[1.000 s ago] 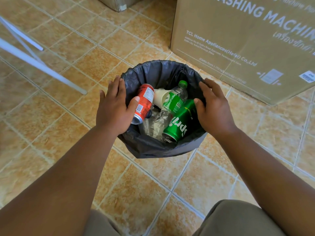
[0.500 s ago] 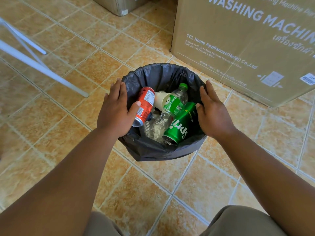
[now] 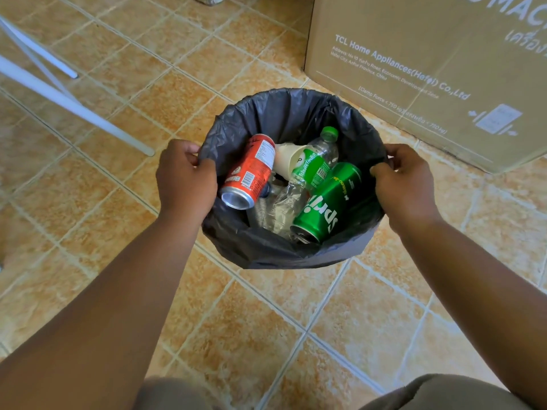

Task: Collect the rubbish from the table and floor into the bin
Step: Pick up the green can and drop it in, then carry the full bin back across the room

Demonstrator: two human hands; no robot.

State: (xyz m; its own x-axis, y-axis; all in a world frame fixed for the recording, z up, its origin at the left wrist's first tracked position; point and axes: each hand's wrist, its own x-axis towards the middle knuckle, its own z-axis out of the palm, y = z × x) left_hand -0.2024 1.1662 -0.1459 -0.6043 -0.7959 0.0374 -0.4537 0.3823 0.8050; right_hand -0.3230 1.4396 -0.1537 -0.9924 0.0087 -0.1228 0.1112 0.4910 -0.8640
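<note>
The left hand [image 3: 185, 180] and right hand [image 3: 405, 184] grip the bin [image 3: 278, 257] rim.

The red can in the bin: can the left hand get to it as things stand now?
Probably yes. The red can lies uncovered on top, just beside the left hand. That hand grips the rim of the black bin liner, so it must let go first.

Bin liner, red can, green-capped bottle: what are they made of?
Bin liner: thin dark plastic film, slightly glossy, judging by its creases and its fold over the rim. Red can: probably aluminium, with a glossy printed wall and a bare silvery end. Green-capped bottle: thin clear plastic, likely PET; the see-through body is crumpled and glints.
</note>
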